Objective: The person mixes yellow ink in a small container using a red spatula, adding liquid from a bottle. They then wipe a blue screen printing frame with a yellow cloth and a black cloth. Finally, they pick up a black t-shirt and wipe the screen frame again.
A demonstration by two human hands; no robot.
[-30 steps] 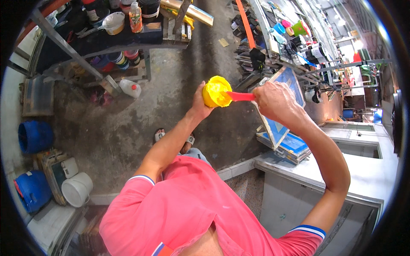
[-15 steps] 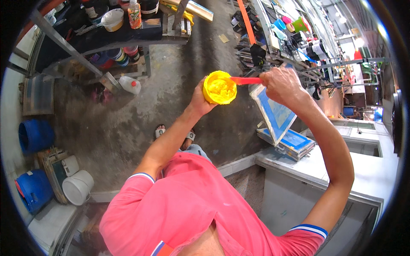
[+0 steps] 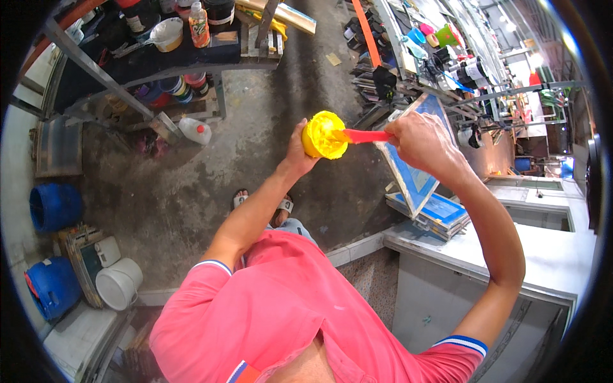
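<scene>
My left hand [image 3: 297, 150] is closed around a small round tub [image 3: 324, 131] full of thick bright yellow paste, held out over the floor. My right hand [image 3: 424, 142] grips the handle of a red spatula [image 3: 367, 136]. The spatula's blade reaches into the tub from the right and is smeared with yellow at its tip. Just behind and below my right hand, a blue mesh screen in a pale frame [image 3: 414, 179] leans upright above a stack of similar screens [image 3: 435, 210] on the white counter [image 3: 536, 249].
A dark shelf unit [image 3: 89, 83] holds pots and bottles at upper left. A white jug [image 3: 195, 129] stands on the floor. Blue barrels [image 3: 54, 207] and a white bucket [image 3: 119, 284] line the left. Racks with cups and containers [image 3: 447, 38] fill the upper right.
My right hand moved the spatula up toward the tub's back rim, then back down into the paste. The tub shifted and tilted slightly in my left hand.
</scene>
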